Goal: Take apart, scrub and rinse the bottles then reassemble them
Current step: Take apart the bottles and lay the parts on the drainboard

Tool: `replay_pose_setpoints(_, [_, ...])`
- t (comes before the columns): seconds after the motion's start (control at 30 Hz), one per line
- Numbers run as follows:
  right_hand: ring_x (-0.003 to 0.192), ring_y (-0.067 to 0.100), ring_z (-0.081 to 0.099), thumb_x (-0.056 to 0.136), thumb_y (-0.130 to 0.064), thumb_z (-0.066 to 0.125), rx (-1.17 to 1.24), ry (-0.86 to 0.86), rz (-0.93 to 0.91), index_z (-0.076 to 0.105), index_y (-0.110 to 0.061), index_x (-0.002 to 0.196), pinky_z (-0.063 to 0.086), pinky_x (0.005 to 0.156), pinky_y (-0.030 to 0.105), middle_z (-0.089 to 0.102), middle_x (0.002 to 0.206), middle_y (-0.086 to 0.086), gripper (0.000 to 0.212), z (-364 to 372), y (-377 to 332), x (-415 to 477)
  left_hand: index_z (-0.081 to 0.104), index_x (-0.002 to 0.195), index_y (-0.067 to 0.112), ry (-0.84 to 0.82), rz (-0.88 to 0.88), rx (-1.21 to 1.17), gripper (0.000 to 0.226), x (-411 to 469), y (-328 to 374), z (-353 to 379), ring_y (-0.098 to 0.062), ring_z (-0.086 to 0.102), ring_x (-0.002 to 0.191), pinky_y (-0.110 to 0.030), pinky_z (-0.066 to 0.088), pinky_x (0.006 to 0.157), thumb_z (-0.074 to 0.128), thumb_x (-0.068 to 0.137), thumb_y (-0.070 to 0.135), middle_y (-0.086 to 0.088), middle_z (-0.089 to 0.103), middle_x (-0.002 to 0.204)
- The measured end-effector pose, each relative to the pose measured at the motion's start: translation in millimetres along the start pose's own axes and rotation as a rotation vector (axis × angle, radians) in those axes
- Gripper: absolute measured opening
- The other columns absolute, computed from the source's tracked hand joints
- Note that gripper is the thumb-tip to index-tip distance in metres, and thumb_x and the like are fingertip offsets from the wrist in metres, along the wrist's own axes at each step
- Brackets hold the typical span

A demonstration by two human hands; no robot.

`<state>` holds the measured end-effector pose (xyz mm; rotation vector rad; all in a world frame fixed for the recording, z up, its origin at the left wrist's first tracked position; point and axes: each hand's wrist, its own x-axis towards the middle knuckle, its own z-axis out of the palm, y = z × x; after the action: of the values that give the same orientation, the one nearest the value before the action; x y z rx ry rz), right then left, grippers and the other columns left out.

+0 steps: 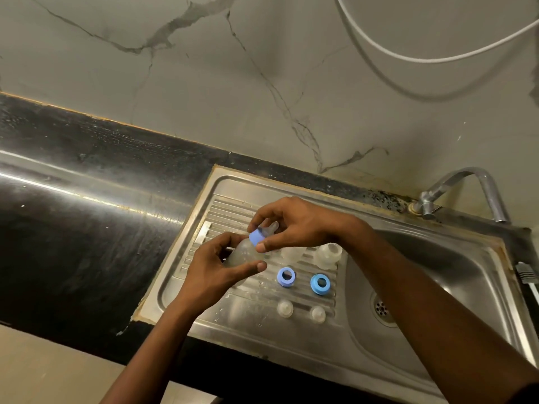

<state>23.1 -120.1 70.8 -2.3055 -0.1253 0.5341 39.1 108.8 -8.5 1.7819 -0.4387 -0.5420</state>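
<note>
My left hand (214, 268) grips the clear body of a baby bottle (243, 253) above the steel drainboard (210, 313). My right hand (291, 224) pinches the bottle's blue collar ring (256, 237), which carries a clear teat under the fingers. On the drainboard lie two more blue rings (286, 276) (320, 283), two clear teats (285, 308) (317, 314) and two clear bottle bodies (292, 253) (328, 255), partly hidden behind my right wrist.
The sink basin (437, 275) with its drain (382, 309) lies to the right, a chrome tap (466, 188) behind it. A brush handle (526, 277) pokes in at the right edge. Black countertop (73, 228) stretches left. A white hose (408, 53) hangs on the marble wall.
</note>
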Motion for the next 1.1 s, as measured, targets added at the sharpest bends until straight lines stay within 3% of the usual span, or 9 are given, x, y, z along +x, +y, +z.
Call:
replay_pose_setpoints(0.17, [0.117,0.018,0.063,0.082,0.001,0.081,0.008,-0.052,-0.069,0.072,-0.019,0.116,0.059,0.099,0.040,0.067,0.125,-0.003,0.041,2.8,3.4,-2.1,0.076,0.108,0.027,-0.016,0.012,0.020,0.041,-1.6,-1.4,3.7,-0.015,0.073,0.091,-0.035,0.063,0.075,0.094,0.073,0.041,0.007,0.077,0.098])
replay_pose_setpoints(0.4, [0.121,0.010,0.063,0.072,0.018,0.070,0.069,-0.028,-0.125,0.075,-0.021,0.095,0.052,0.111,0.046,0.070,0.119,-0.009,0.046,3.8,16.1,-8.0,0.077,0.113,0.033,-0.033,-0.012,0.057,0.050,-1.5,-12.6,4.3,-0.013,0.071,0.098,-0.046,0.062,0.087,0.095,0.071,0.054,0.010,0.077,0.107])
replay_pose_setpoints(0.57, [0.118,0.012,0.064,0.076,0.012,0.078,0.190,0.060,-0.116,0.076,-0.016,0.111,0.058,0.091,0.026,0.070,0.122,-0.005,0.045,-4.8,29.5,-20.8,0.074,0.117,0.026,0.030,-0.023,-0.018,0.047,4.5,-20.9,7.8,-0.015,0.076,0.099,-0.045,0.063,0.091,0.096,0.075,0.025,0.007,0.079,0.107])
replay_pose_setpoints(0.67, [0.117,0.008,0.063,0.080,0.001,0.082,0.206,0.120,-0.072,0.076,-0.023,0.119,0.060,0.089,0.028,0.069,0.124,-0.009,0.046,-3.2,39.0,-28.6,0.073,0.116,0.019,0.060,-0.047,-0.039,0.048,17.6,-29.7,14.2,-0.017,0.077,0.099,-0.047,0.063,0.093,0.096,0.075,0.012,0.002,0.080,0.107])
replay_pose_setpoints(0.8, [0.118,0.013,0.064,0.085,-0.021,0.086,0.164,0.173,-0.001,0.074,-0.035,0.125,0.061,0.095,0.039,0.067,0.131,-0.012,0.043,6.6,49.1,-37.4,0.071,0.114,0.023,0.063,-0.041,-0.002,0.051,41.3,-43.2,26.3,-0.019,0.076,0.100,-0.050,0.063,0.091,0.097,0.072,0.014,0.004,0.078,0.110])
replay_pose_setpoints(1.1, [0.108,0.009,0.068,0.085,-0.042,0.085,0.168,0.236,0.110,0.069,-0.035,0.131,0.062,0.093,0.036,0.069,0.124,-0.011,0.049,22.4,50.4,-59.5,0.067,0.111,0.029,0.052,-0.051,0.037,0.052,70.6,-67.1,46.2,-0.017,0.074,0.099,-0.051,0.061,0.090,0.099,0.070,0.024,0.007,0.076,0.110])
